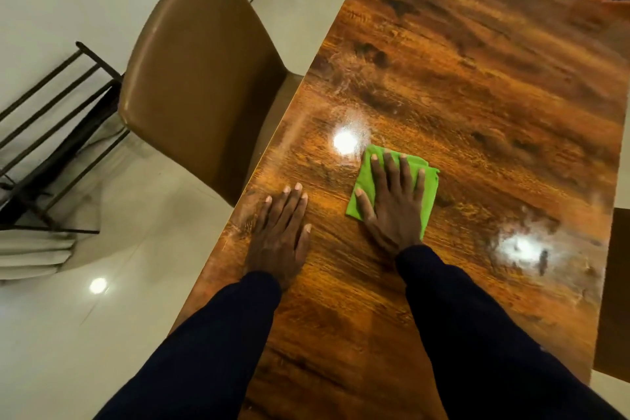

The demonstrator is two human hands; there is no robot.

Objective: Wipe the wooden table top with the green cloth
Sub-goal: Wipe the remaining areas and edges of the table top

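The wooden table top (477,85) is glossy brown with dark grain and runs from the bottom of the view up to the far right. A folded green cloth (366,174) lies flat on it near the middle. My right hand (395,204) presses palm-down on the cloth with fingers spread, covering most of it. To its left, my left hand (279,232) rests flat on the bare wood close to the table's left edge, fingers apart, holding nothing. Both arms wear dark sleeves.
A tan padded chair (197,78) stands pushed against the table's left edge. A black metal frame (51,133) stands on the pale floor at the far left. Two bright light reflections shine on the wood. A dark chair and a person's part show at the far right corner.
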